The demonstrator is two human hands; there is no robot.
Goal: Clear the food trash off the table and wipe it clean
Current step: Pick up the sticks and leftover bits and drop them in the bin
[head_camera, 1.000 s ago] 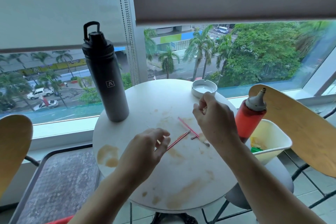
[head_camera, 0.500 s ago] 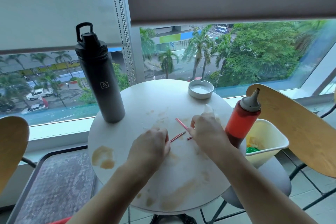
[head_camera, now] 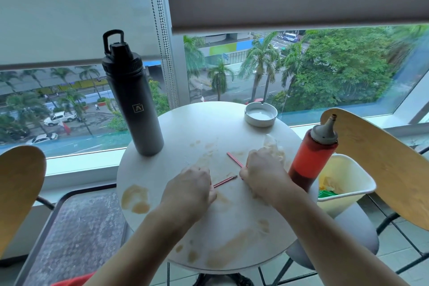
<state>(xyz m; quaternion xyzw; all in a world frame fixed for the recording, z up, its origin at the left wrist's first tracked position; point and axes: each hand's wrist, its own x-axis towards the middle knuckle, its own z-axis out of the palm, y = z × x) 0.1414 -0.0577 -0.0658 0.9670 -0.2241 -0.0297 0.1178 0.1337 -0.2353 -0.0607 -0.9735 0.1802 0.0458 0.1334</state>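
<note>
At table centre I see two red sticks. Since a second ago both hands have dropped onto them, so pickup is starting. The near stick's long axis runs 8 to 2 o'clock; the far one runs 10 to 4. My left hand pinches the near stick; my right hand grasps the far one plus a crumpled wrapper.

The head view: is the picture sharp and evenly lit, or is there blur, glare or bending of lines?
Head view: soft daylight from the window, no strong glare; the table shows only faint shadows; wide-angle lens bends the blind's edge and window frame; both hands, left hand and right hand, look slightly soft.
</note>
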